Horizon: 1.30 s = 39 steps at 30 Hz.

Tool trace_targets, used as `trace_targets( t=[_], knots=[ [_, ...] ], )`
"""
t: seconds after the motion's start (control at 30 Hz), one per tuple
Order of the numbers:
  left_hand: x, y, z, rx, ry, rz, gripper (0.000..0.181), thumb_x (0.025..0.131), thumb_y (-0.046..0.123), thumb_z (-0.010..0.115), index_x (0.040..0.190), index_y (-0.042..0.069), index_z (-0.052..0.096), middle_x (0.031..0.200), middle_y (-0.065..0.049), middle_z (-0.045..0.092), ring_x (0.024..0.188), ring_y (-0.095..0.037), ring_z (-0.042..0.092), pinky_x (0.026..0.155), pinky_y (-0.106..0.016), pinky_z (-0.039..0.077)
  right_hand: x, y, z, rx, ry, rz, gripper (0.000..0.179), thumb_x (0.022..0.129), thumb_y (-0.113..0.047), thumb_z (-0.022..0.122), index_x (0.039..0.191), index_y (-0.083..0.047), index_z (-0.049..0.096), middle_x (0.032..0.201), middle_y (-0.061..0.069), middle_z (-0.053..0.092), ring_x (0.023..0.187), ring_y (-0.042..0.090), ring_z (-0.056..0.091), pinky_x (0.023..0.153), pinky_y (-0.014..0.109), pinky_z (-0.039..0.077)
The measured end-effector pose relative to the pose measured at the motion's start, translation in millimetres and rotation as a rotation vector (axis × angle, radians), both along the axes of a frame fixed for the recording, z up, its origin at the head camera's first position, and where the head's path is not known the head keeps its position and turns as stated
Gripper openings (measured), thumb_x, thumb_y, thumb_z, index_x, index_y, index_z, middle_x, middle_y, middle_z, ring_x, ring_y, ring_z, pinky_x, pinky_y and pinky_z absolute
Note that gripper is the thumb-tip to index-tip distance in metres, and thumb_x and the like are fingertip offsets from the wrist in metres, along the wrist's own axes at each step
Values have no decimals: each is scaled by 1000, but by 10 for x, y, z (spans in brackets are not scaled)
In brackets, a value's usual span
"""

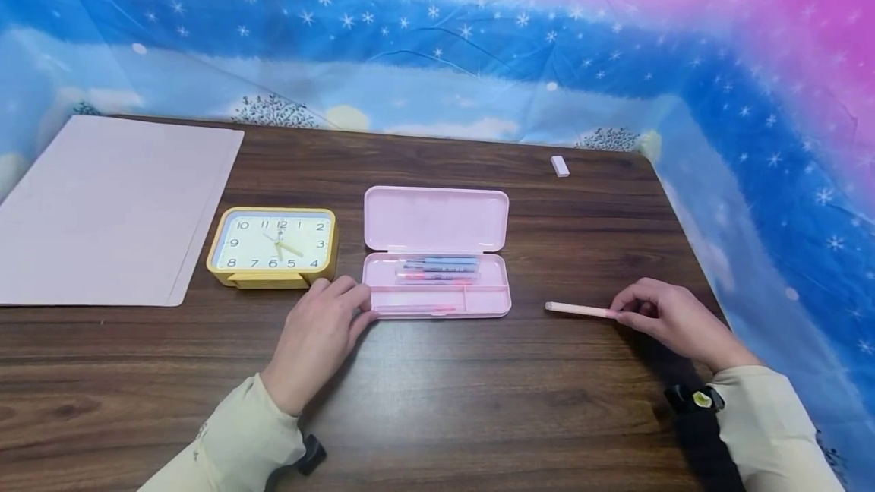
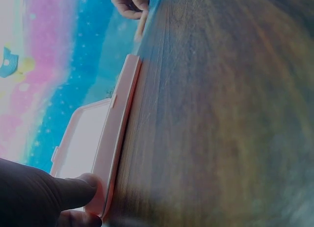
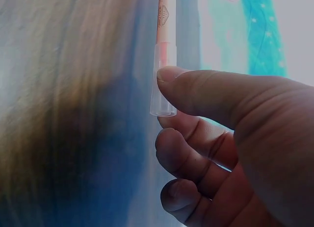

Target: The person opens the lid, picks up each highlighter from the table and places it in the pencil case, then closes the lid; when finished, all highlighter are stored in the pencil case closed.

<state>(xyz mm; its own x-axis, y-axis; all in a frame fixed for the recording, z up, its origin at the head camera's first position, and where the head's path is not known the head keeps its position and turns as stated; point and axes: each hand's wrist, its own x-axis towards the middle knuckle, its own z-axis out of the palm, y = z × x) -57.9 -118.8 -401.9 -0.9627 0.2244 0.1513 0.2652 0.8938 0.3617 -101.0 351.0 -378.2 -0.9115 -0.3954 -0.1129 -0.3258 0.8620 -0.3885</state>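
A pink pencil case (image 1: 488, 302) lies with its lid raised, holding several pens (image 1: 440, 268) in its back compartment and a slim pinkish item (image 1: 437, 309) in front. My left hand (image 1: 321, 332) grips the case's front left corner; in the left wrist view the thumb (image 2: 78, 190) presses on its front wall. To the right of the case, my right hand (image 1: 673, 321) pinches a peach-coloured pen (image 1: 577, 310) by one end. The right wrist view shows thumb and forefinger on the clear cap (image 3: 163, 102) of that pen, the other fingers loosely curled.
A yellow alarm clock (image 1: 273, 245) stands left of the case, close to my left hand. Farther left lies a large pale board (image 1: 123, 211). A small white eraser (image 1: 560, 166) sits near the back right edge. Patterned cloth (image 1: 437, 44) hangs behind the brown table (image 1: 465, 416).
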Motion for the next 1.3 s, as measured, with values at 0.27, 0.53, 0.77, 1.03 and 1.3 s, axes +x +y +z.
trace_targets(
  t=[0.27,0.53,0.77,1.03,1.3],
  knots=[
    [-2,-3,-2,2,-3,0,13,88,28,75,87,18,66,95,0,66,79,-19,48,68,-30,41,-14,-124,81,-20,50,26,13,90,-21,73,97,-31,68,87,-13,62,67,3,50,58,23,44],
    [1,-5,-4,5,13,-3,13,89,27,74,85,19,65,93,0,66,78,-19,49,68,-31,41,-82,-337,241,-66,114,105,16,91,-17,72,97,-31,67,84,-15,60,66,2,50,57,22,44],
    [1,-6,-1,4,0,-1,13,89,28,74,86,19,66,93,0,66,78,-19,48,67,-30,41,-190,-685,355,-72,128,167,13,91,-18,72,97,-29,67,84,-16,60,68,2,52,59,22,45],
    [1,-65,11,-19,-2,5,13,89,28,74,85,20,65,95,1,66,80,-18,49,70,-30,43,-290,-1182,384,-69,127,233,8,92,-20,71,96,-26,69,85,-13,61,71,3,52,63,24,46],
    [18,-29,-15,-13,23,-1,13,88,27,75,84,21,64,95,3,67,78,-16,49,70,-28,43,-358,-1513,405,-55,115,289,9,90,-19,72,97,-23,70,87,-12,62,70,4,52,63,23,45]
  ],
)
